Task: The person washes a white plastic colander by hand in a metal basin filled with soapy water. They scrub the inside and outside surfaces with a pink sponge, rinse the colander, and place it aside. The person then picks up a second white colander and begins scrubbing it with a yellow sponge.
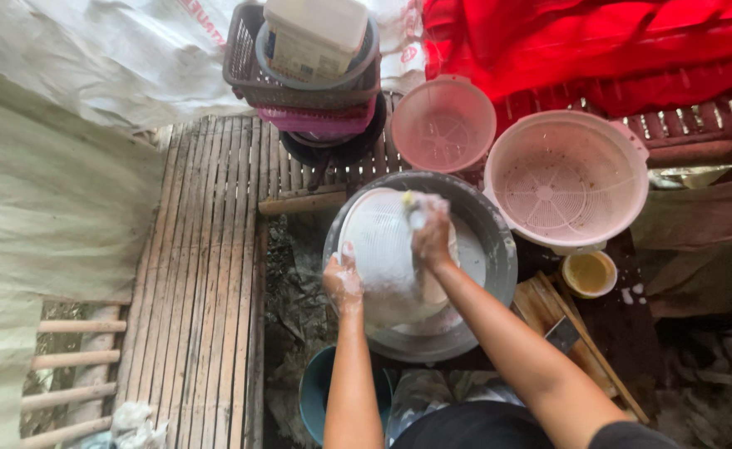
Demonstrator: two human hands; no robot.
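The two bare arms come up from the bottom edge, closest of all, over a dark lap.

The bamboo slat floor is the biggest thing. It runs down the left side and it has open room on it. Past it on the left hangs a pale cloth wall, and a red cloth lies along the top right.

In the middle sits a big grey metal basin. Its rim is round, and things crowd close on the top and right sides. A big pink strainer basket sits just beside the basin's right rim. A smaller pink strainer bowl sits just above the basin. To the top, a stack of baskets holds a white tub. A teal bucket sits low, just under the basin between the arms. A small yellow cup stands to the right, near a wooden board.

Inside the basin is a white strainer bowl, tipped up on its side. It is soapy.

The left hand holds the white strainer bowl by its left rim, fingers curled around the edge. The right hand is closed around a small soapy scrubber and presses it on the top of the white strainer bowl. Foam covers both hands.
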